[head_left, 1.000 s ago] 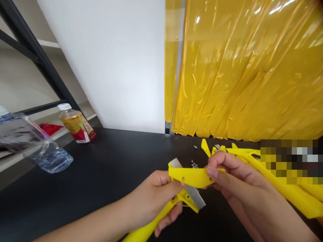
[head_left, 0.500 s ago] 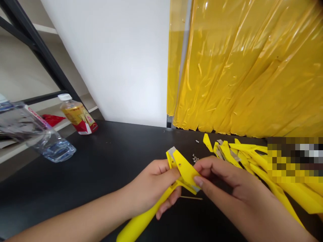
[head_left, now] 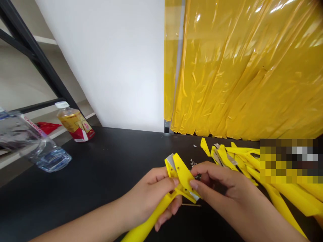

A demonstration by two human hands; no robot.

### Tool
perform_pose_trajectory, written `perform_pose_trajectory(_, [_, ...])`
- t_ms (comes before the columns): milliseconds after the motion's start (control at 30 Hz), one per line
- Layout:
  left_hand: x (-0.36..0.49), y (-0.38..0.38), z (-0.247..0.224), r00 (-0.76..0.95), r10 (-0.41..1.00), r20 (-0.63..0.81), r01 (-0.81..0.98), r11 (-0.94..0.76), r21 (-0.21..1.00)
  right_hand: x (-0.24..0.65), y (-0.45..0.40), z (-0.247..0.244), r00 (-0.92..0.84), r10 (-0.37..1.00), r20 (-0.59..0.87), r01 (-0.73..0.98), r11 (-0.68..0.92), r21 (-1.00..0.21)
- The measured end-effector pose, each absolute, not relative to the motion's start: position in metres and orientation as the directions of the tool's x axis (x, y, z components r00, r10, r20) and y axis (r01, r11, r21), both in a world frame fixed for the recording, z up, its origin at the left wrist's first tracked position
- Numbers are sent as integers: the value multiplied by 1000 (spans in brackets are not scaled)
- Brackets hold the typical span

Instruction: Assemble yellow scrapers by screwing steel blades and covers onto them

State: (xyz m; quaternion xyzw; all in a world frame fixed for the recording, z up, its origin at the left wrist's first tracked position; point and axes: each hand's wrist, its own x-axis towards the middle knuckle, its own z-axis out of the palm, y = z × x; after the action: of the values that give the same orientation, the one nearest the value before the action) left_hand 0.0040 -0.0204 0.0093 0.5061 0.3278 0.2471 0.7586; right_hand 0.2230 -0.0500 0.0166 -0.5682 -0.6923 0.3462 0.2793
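Note:
My left hand (head_left: 157, 191) is closed around a yellow plastic handle (head_left: 151, 216), its thumb on the wide head at the upper end. A grey blade-like strip (head_left: 171, 160) lies on that head and shows at both ends. Over the strip sits a flat yellow cover plate (head_left: 183, 173) with small holes, slightly skewed to the head. My right hand (head_left: 217, 188) pinches the plate's right side between thumb and forefinger. Just behind the right fingertips, a small pile of screws (head_left: 193, 163) is partly hidden.
More yellow handles (head_left: 271, 191) and plates (head_left: 205, 147) are heaped at the right of the black table (head_left: 101, 181). A thin rod (head_left: 191, 205) lies below my hands. Two bottles, a juice bottle (head_left: 75, 124) and a clear bottle (head_left: 51, 156), stand left. Yellow plastic film (head_left: 239, 74) hangs behind.
The cover plate has shifted slightly on the head, baring more of the grey strip at the upper end. Both hands keep their grip. The whole view has moved a little.

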Motion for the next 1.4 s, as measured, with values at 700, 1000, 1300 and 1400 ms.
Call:
perform_pose_trajectory(700, [5,-20,2,690,680,-249,54,295,954,221,-46,22,-262,960,-97,471,40,-881])
perform_pose_trajectory(1000, [5,-19,4,676,674,-296,93,321,943,219,-50,24,-255,966,28,539,166,-826])
perform_pose_trajectory(1300, [4,-18,4,675,686,-273,47,330,943,221,-53,31,-295,952,81,591,249,-767])
perform_pose_trajectory(1400, [4,-18,5,676,682,-280,52,335,941,221,-54,31,-320,943,92,593,275,-757])
